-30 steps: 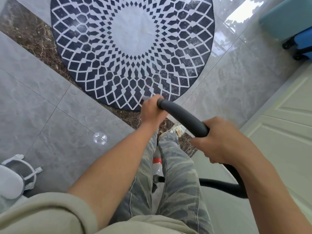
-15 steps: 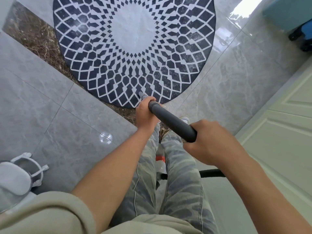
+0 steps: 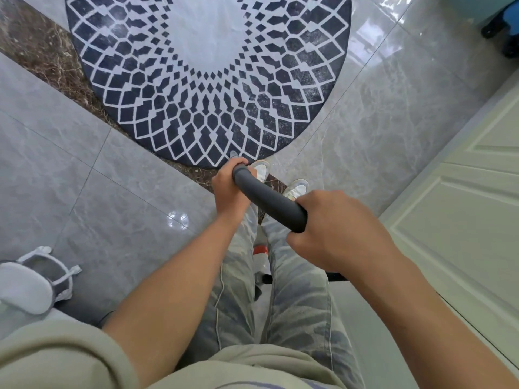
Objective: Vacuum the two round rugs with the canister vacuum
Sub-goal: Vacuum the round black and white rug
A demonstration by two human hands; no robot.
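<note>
Vacuum tube [image 3: 269,198] held two-handed at the round rug [image 3: 207,80]
Left hand [image 3: 229,189] curls round its front end, right hand [image 3: 337,228] wraps the back end. The round rug lies just beyond the left hand; can't tell what's been vacuumed, no second rug in sight, so probably lots left.

Glossy grey tile floor [image 3: 118,175] with a brown marble strip [image 3: 42,51] crossing it. Navy-and-white round rug [image 3: 207,88] sits at 12 o'clock, blue wheeled thing [image 3: 505,29] at 2, white-grey gadget [image 3: 28,284] at 8.
</note>
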